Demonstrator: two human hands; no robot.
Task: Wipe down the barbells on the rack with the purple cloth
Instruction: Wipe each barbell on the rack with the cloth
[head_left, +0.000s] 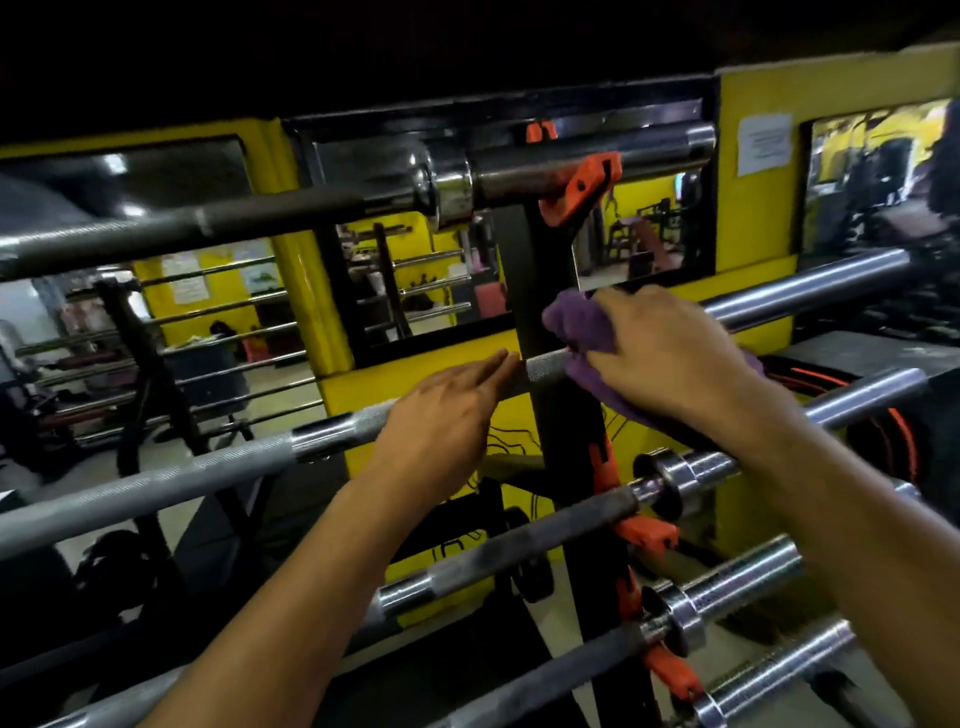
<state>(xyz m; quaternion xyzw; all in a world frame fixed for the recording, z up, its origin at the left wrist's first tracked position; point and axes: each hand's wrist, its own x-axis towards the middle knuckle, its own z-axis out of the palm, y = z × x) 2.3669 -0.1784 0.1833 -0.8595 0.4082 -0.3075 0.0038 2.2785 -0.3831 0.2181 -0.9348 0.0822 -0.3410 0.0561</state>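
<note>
Several steel barbells lie across a black upright rack (524, 249) with orange hooks. My right hand (670, 353) grips the purple cloth (576, 322), bunched around the second barbell (208, 473) just right of the rack post. My left hand (447, 415) rests flat on the same bar's knurled shaft, fingers straight and pointing toward the cloth. Above them sits the top barbell (519, 171) with its chrome collar. Two lower barbells (530, 545) run beneath my forearms.
A yellow wall (753, 171) with mirrors stands right behind the rack, reflecting the gym. A paper notice (764, 144) is stuck on the wall. Orange hooks (644, 535) jut from the post between the bars. Bar sleeves stick out to the right.
</note>
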